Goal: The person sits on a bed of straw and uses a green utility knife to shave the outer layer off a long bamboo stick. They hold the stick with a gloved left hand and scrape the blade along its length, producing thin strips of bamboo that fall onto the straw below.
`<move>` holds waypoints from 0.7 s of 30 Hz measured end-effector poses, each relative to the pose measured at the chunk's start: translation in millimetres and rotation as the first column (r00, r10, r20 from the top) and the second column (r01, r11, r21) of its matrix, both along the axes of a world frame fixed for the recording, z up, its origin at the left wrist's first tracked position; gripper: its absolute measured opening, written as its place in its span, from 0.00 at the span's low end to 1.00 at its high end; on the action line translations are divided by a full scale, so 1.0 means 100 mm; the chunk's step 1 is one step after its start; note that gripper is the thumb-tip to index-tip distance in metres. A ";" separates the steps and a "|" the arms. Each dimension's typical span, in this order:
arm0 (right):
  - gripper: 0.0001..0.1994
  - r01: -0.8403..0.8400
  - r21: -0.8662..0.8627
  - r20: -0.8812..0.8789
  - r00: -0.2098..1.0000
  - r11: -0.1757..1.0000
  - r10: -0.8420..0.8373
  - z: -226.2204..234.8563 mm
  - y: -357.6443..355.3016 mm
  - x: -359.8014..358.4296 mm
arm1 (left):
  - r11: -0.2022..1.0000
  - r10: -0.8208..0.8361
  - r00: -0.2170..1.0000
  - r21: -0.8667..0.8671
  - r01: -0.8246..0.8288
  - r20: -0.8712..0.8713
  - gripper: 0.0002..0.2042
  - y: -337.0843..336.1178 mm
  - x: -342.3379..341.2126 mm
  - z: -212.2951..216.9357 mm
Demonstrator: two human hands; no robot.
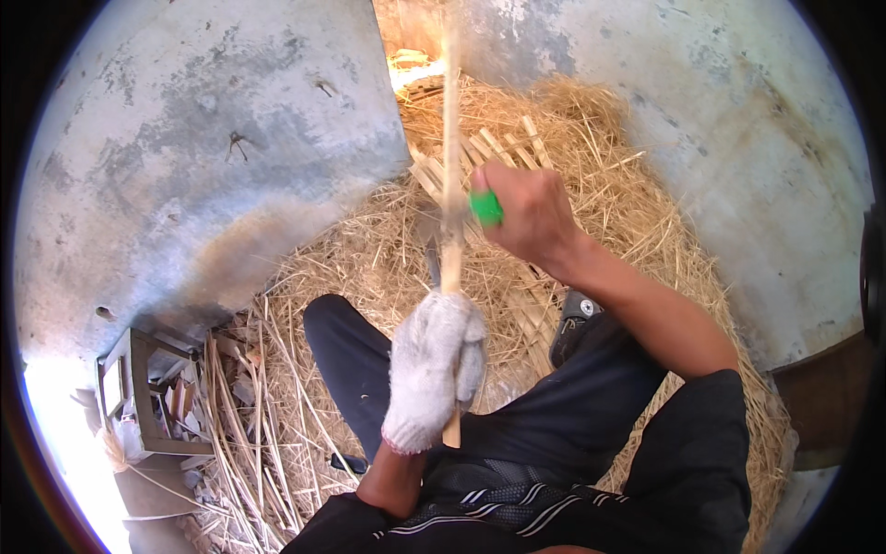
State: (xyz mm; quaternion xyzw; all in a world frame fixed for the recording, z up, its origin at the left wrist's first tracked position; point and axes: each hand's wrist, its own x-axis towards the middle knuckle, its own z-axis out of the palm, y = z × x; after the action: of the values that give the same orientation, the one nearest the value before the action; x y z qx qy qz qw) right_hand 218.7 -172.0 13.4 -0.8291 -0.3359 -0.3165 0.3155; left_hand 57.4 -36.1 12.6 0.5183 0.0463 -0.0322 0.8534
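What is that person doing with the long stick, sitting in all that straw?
A person sits on a floor covered in straw, holding a long thin bamboo strip upright. The left hand, in a white knitted glove, grips the strip low down. The bare right hand holds a tool with a green handle against the strip higher up; its blade is too blurred to make out. More cut strips lie behind.

A grey, stained concrete floor point(212, 157) is seen, covered in the middle by a heap of straw-like shavings point(609, 185). Split bamboo slats point(498, 148) are laid on the heap, and a small wooden stool point(138, 388) is set at the left.
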 end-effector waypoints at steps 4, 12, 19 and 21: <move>0.15 0.029 0.040 0.245 0.969 0.999 -0.038 0.22 -0.15 0.31 | 0.994 0.032 0.999 -0.108 -0.029 0.026 0.15 -0.01 -0.04 0.01; 0.12 -0.275 -0.126 0.091 0.954 0.953 0.287 0.12 0.05 -0.29 | 0.938 -0.037 0.998 -0.342 0.048 0.041 0.16 0.07 0.03 -0.04; 0.12 0.169 -0.184 0.053 0.985 0.968 -0.162 -0.05 -0.04 0.12 | 0.914 -0.064 0.997 -0.399 0.078 0.048 0.16 0.00 -0.03 -0.08; 0.15 0.388 -0.246 -0.060 0.908 0.888 -0.414 0.17 -0.26 0.43 | 0.941 -0.033 0.999 -0.336 0.036 0.017 0.17 -0.03 -0.10 -0.04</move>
State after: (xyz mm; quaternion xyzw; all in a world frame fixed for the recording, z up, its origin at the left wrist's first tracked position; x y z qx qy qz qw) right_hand 261.9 -198.0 30.8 -0.9275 -0.1734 -0.2876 0.1641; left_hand 47.4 -38.9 9.0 0.3662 0.0265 -0.0517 0.9287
